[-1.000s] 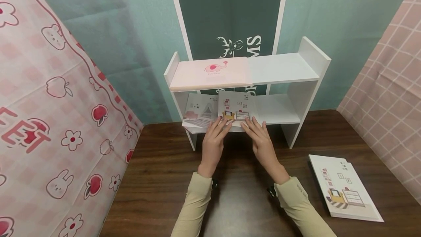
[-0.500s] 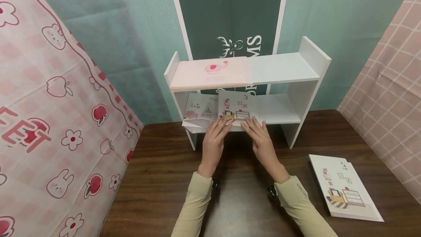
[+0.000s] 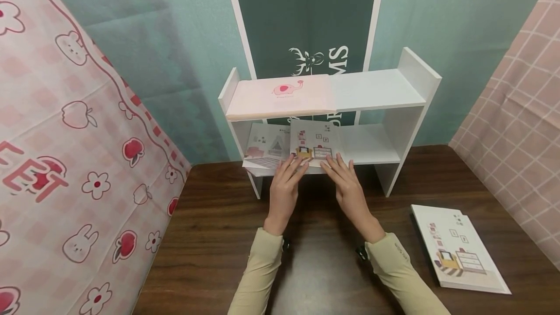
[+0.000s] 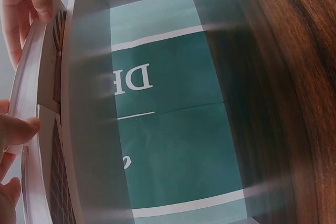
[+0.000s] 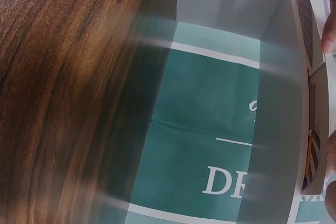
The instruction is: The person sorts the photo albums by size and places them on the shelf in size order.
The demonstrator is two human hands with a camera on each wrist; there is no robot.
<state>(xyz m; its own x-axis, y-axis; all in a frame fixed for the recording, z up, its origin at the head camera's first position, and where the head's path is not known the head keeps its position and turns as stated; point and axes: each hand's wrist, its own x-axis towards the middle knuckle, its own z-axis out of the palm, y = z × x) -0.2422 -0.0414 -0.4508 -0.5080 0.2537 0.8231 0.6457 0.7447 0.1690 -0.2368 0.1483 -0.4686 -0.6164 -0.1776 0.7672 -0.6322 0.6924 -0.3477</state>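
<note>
On the lower shelf (image 3: 369, 144) of the white rack (image 3: 409, 135), two illustrated booklets lie side by side, the left booklet (image 3: 264, 146) and the right booklet (image 3: 315, 135); cannot tell whether their edges overlap. Left hand (image 3: 283, 193) and right hand (image 3: 351, 196): neither clenched, fingers extended and relaxed, tips resting along the right booklet's front edge; no firm grasp seen. Judged risk: uneven pressure from the two hands could skew this booklet or ride it over its neighbour. Second risk: front edges sit at the shelf lip, so fingers dragging backward might tip one off. Room: white board shows rightward to the side panel, allowing sideways shift; leftward, the panel is close, little slack. Overhead, the top board, bearing a pink elephant-printed item (image 3: 262, 91), limits lifting. Another booklet stack (image 3: 463, 252) lies on the table (image 3: 205, 256), well apart.
</note>
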